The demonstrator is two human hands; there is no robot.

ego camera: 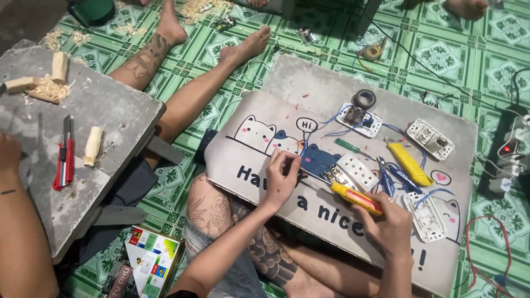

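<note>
Socket: the white socket plate (353,172) you are working on lies near the middle of the cartoon-cat mat (259,160), tilted, its pale face dotted with slots and its near end opened to metal contacts.
Right hand: your right hand (389,223) has its fingers clamped round a yellow-and-red screwdriver (356,197), the tip aimed at the socket's open end.
Left hand: your left hand (282,177) rests at the socket's left side, fingers curled together and pinching something too small to make out.
Around it: a yellow coiled cable (408,163), blue-handled pliers (386,177) and a green screwdriver (349,146) lie just beyond; a roll of dark tape (364,99) sits on another plate toward the mat's far edge.
Hidden: the screwdriver tip is lost behind your left hand; the mat's near right corner is cut off.
Beside you: another person's arm (22,232) rests by a red utility knife (65,160) on a grey board (110,110).
</note>
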